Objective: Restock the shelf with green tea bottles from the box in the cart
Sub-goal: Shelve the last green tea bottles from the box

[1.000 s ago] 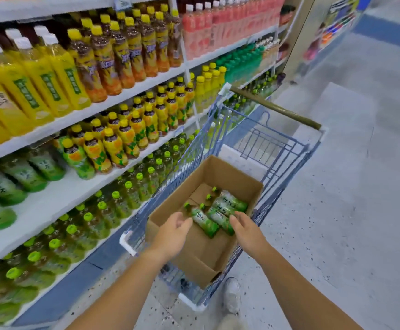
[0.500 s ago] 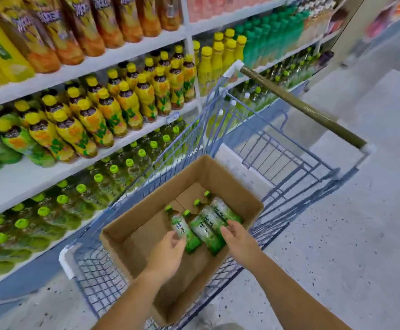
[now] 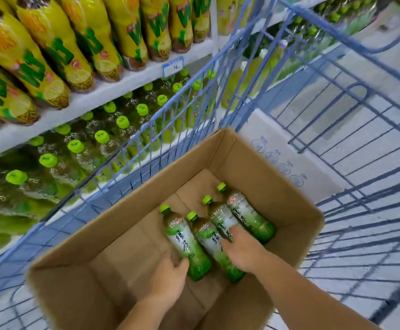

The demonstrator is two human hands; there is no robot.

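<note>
An open cardboard box [image 3: 249, 163] sits in the blue wire cart [image 3: 351, 148]. Several green tea bottles with green caps lie side by side on its floor. My left hand [image 3: 168, 279] touches the base of the leftmost bottle [image 3: 184, 241], fingers curling around it. My right hand [image 3: 242, 248] rests on top of the middle bottles [image 3: 218, 220], fingers spread over them. The rightmost bottle [image 3: 249, 213] lies untouched against the box wall. On the left, the lower shelf [image 3: 58, 148] holds rows of green-capped tea bottles.
Yellow-labelled bottles [image 3: 51, 44] fill the shelf above, with a price tag [image 3: 173, 66] on its edge. A flat white carton [image 3: 282, 153] lies in the cart behind the box. Grey floor shows through the cart wires on the right.
My head has dropped closer to the box. Both hands have reached deeper in: the left has reached the leftmost bottle's base, the right has come down on the middle bottles.
</note>
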